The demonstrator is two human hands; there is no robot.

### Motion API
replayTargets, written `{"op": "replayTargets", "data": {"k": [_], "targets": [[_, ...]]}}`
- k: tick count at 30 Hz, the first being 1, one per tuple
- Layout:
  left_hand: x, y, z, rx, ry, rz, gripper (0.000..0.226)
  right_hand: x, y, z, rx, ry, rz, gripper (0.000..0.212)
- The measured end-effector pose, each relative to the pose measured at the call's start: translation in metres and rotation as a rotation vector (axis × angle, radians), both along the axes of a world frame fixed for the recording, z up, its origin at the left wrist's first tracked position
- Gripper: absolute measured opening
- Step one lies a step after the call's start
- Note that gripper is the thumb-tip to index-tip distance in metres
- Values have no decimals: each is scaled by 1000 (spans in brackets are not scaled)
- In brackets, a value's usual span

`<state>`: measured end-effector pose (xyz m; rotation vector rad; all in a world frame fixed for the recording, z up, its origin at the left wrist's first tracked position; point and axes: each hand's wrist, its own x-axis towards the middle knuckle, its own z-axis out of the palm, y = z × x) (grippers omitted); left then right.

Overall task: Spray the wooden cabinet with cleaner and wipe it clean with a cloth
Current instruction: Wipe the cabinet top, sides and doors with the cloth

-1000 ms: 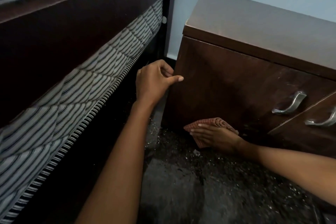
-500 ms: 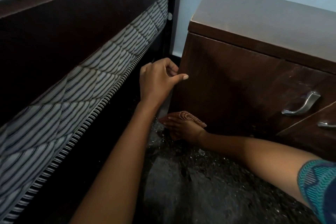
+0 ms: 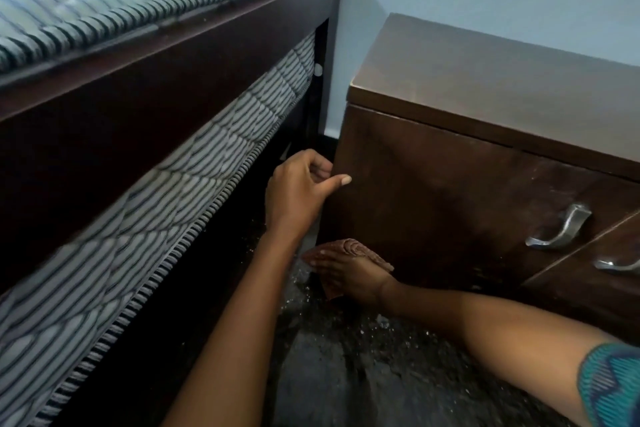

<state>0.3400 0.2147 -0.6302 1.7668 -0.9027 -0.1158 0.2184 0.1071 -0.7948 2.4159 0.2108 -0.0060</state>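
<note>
Step in hand: wiping. No spray bottle in view, so I judge the spraying of this face is done or set aside.

Wooden cabinet point(image 3: 433, 201): stands on the floor point(image 3: 346, 374) against the wall, just beside the bed frame point(image 3: 166, 107) with a narrow gap between them. Its front faces me. Its long axis runs left to right along the wall, and the two metal handles point(image 3: 561, 227) sit toward the right of the front.

Left hand point(image 3: 298, 194): holds the cabinet's front-left vertical edge, about mid-height. The thumb lies on the front face and the fingers are curled round the corner into the gap. It is a bracing grip, carrying nothing else.

Right hand point(image 3: 346, 274): fingers straight and together, palm flat, pressing the cloth point(image 3: 360, 248) against the bottom-left corner of the front, just above the floor. The fingertips point left, toward the bed.

Cloth: reddish-brown, bunched and rolled at its upper side, trapped between palm and wood. Its long axis lies roughly along the cabinet's bottom edge, in line with my fingers. How much hangs below the hand I cannot tell.

Next move, as I judge it: the stroke has reached the left edge, so it calls for a return pass rightward along the bottom edge, or upward along the left edge, under flat pressure. The cloth is bunched and wants re-spreading for full contact. The top and the handle area look unwiped from here; uncertain.
</note>
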Motion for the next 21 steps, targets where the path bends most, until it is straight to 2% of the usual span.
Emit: {"op": "replayTargets", "data": {"k": [1, 2, 3, 4, 6, 8, 9, 10, 12, 13, 14, 15, 17, 19, 21], "targets": [[0, -2, -1, -2, 4, -7, 27, 4, 2, 0, 20, 122, -39, 50], [1, -3, -3, -6, 6, -13, 27, 8, 8, 7, 123, 108, -89, 49], [1, -4, -4, -10, 8, -22, 27, 10, 11, 13, 60, 138, -120, 49], [3, -4, -5, -12, 3, -19, 27, 5, 12, 5, -52, 185, -44, 50], [4, -4, -7, -18, -12, -21, 27, -19, 8, -2, -188, 335, -142, 54], [4, -4, -8, -27, -18, -28, 27, -44, -11, -18, -118, 190, -243, 64], [4, -3, -9, -32, -17, -32, 26, -62, -17, -23, -2, 237, -279, 72], [4, -3, -9, -39, -13, -35, 26, -73, -18, -16, -3, 337, -318, 73], [3, -3, -11, -52, 1, -39, 24, -95, -33, -12, -184, 550, -238, 58], [2, -2, -11, -59, 8, -39, 23, -102, -36, -3, -239, 562, -194, 52], [0, -1, -12, -66, 22, -34, 21, -106, -35, 7, -242, 524, -218, 48], [-2, 0, -13, -80, 45, -28, 20, -108, -33, 13, -160, 486, -246, 47], [-6, 2, -15, -100, 81, -23, 20, -113, -38, 2, 11, 359, -247, 66], [-8, 1, -16, -103, 84, -23, 26, -109, -27, 2, 18, 136, -332, 84], [-10, -3, -19, -89, 52, -32, 36, -106, -25, 4, 28, 240, -319, 72]]}}
